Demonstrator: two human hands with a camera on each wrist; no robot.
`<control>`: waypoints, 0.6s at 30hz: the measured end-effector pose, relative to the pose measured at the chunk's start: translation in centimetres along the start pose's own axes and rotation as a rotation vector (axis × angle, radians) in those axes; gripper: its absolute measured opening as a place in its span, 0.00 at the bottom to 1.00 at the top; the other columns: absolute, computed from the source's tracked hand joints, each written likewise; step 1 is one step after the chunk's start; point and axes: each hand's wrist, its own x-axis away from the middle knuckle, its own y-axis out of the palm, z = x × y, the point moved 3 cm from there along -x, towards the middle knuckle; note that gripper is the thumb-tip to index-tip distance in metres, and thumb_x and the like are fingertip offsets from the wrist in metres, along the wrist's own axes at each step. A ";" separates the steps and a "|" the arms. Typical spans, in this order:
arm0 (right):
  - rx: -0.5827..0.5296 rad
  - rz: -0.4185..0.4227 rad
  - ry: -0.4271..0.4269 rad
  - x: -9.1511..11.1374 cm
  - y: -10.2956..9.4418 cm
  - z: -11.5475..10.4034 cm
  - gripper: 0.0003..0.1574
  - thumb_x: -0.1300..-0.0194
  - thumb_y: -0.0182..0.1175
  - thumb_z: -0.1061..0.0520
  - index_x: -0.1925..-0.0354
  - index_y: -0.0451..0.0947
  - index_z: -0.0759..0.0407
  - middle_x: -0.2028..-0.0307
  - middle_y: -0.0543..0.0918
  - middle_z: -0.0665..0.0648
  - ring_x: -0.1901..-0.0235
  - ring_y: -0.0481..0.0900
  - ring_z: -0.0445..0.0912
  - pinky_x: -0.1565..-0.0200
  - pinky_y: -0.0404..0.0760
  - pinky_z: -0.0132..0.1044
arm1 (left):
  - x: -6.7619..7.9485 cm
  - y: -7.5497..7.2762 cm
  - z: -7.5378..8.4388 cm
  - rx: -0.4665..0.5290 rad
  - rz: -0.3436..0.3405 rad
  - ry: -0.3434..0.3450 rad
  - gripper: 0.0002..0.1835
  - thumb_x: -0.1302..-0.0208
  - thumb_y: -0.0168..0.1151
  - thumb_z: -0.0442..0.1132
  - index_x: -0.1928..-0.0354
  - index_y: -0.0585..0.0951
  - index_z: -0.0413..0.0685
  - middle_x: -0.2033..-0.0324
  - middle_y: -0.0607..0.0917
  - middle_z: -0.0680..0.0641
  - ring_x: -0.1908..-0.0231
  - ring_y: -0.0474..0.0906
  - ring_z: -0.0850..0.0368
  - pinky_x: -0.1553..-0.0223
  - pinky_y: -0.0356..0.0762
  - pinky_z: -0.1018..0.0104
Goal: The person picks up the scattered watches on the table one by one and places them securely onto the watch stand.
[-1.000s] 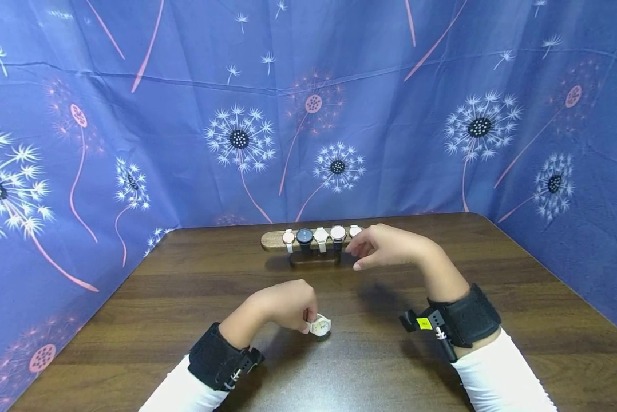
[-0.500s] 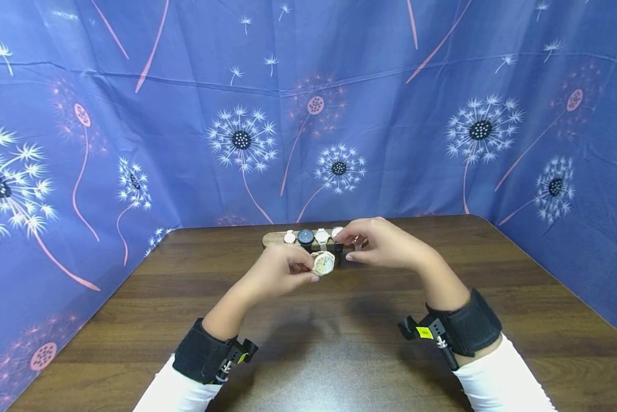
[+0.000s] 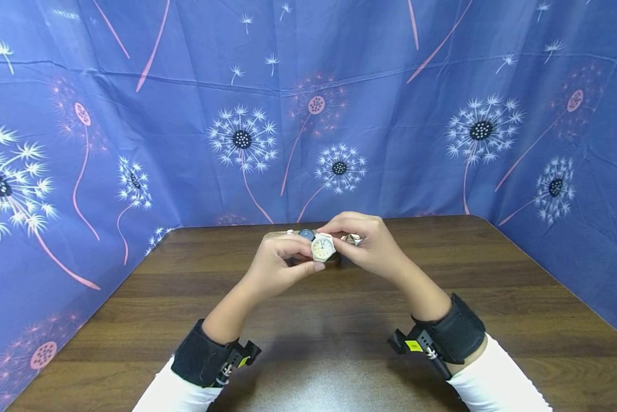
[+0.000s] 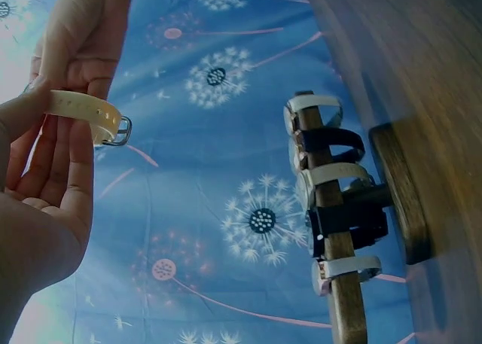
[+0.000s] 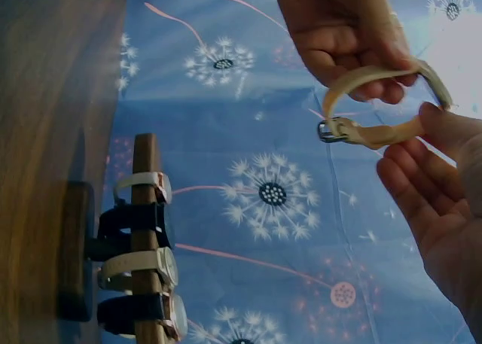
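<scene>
A cream wristwatch [image 3: 322, 248] with a pale round dial is between my two hands above the table, its dial facing me in the head view. My left hand [image 3: 275, 262] pinches it from the left, thumb below the case. From the other side my right hand [image 3: 367, 243] pinches the strap near the top of the case. The right wrist view shows the strap [image 5: 369, 74] curved in a loop, with a metal buckle [image 5: 330, 130] on the far side from the dial. Fingers cover parts of the strap.
Behind the hands stands a wooden watch stand [image 4: 348, 318], its bar carrying several watches with white and dark straps, such as a white-strapped one [image 4: 350, 266]. The brown wooden table [image 3: 308, 343] reaches back to a blue dandelion-print cloth [image 3: 185, 114].
My left hand has lifted the watch from low over the table, up and forward toward the stand. My right hand has moved left from the stand's right end and taken hold of the strap.
</scene>
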 end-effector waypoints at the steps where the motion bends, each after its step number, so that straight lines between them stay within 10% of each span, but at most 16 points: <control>1: -0.003 0.017 -0.009 0.0 0.0 0.0 0.12 0.45 0.59 0.66 0.62 0.81 0.55 0.65 0.82 0.49 0.67 0.77 0.40 0.67 0.78 0.34 | 0.0 0.0 0.2 0.001 0.000 0.004 0.05 0.57 0.67 0.25 0.76 0.80 0.36 0.75 0.83 0.43 0.71 0.78 0.58 0.73 0.80 0.64; 11: -0.026 0.045 0.010 0.0 0.4 -0.2 0.09 0.43 0.59 0.65 0.65 0.82 0.56 0.69 0.82 0.49 0.72 0.76 0.39 0.72 0.75 0.31 | 0.3 -0.4 0.0 -0.107 0.056 -0.087 0.27 0.66 0.76 0.34 0.59 0.76 0.38 0.65 0.79 0.42 0.68 0.77 0.54 0.72 0.80 0.60; 18: -0.069 0.021 0.026 0.2 0.9 -0.2 0.08 0.45 0.60 0.67 0.65 0.81 0.59 0.68 0.82 0.52 0.71 0.77 0.39 0.69 0.78 0.32 | 0.7 -0.3 -1.1 -0.222 0.030 0.067 0.34 0.60 0.74 0.43 0.47 0.75 0.43 0.56 0.78 0.46 0.68 0.75 0.58 0.69 0.78 0.68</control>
